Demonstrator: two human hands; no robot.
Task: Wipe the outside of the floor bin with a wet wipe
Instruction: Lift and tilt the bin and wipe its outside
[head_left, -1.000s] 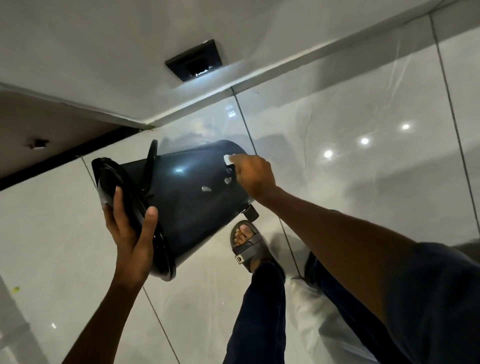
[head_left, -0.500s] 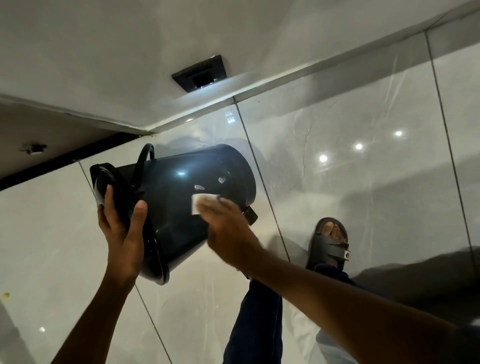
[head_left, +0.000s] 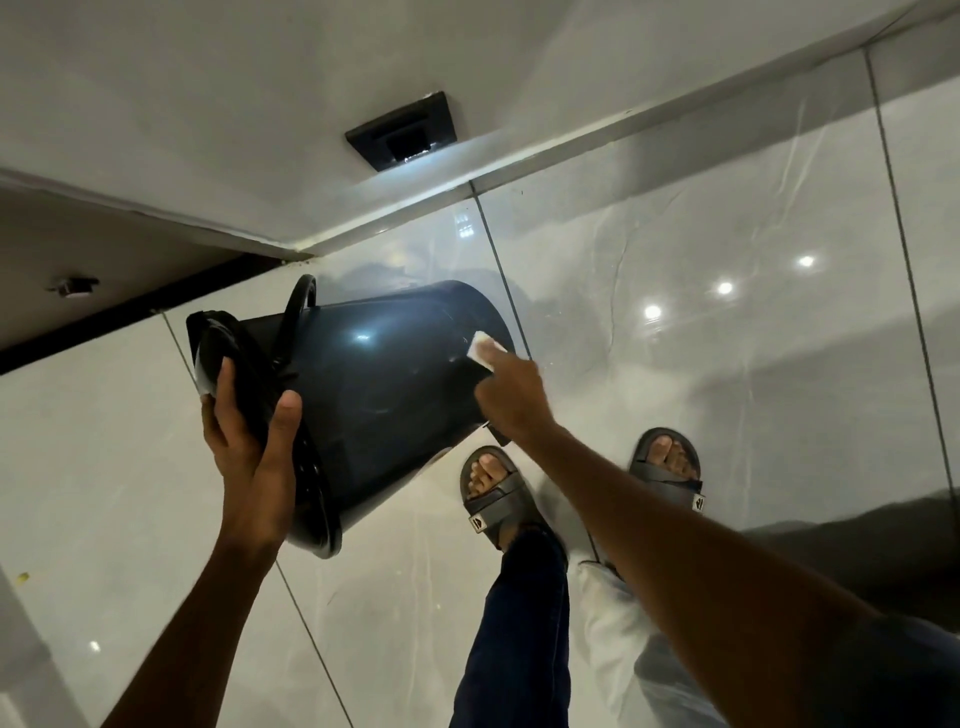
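A dark, glossy floor bin (head_left: 374, 384) is held tipped on its side above the tiled floor, its lid end toward me at the left and its base pointing away to the right. My left hand (head_left: 254, 447) grips the lid rim, thumb on the near side. My right hand (head_left: 511, 392) presses a small folded white wet wipe (head_left: 480, 349) against the bin's wall close to the base. The bin's carry handle (head_left: 296, 306) sticks up near the lid.
Glossy grey floor tiles (head_left: 727, 364) reflect ceiling lights. My two feet in dark sandals (head_left: 498, 496) stand just below the bin. A white wall with a black wall fitting (head_left: 402, 130) runs behind. A darker door or panel (head_left: 78, 275) lies at the left.
My right hand slid the wipe from the middle of the bin's wall back toward the base end. The bin stayed tilted in my left hand; both feet are now in sight.
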